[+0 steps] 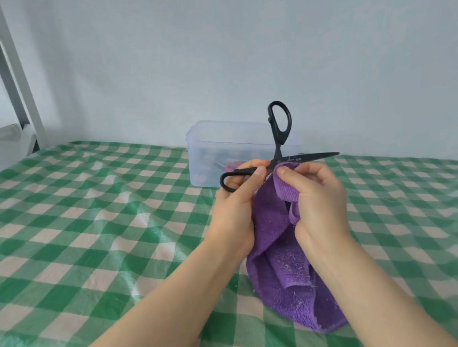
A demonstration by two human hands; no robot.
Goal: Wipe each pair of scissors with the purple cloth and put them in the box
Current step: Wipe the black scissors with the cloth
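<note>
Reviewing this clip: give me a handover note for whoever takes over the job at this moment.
Left grip: holds the black scissors by one handle, spread wide open, in the air.
Right grip: pinches the purple cloth against the scissors near the pivot; the cloth's lower end rests on the checked cover.
Box: lidless, behind the hands; something pinkish inside, unclear what.
Done: this pair is being wiped.
Left: finish wiping, put it in the box; no other scissors visible outside.
</note>
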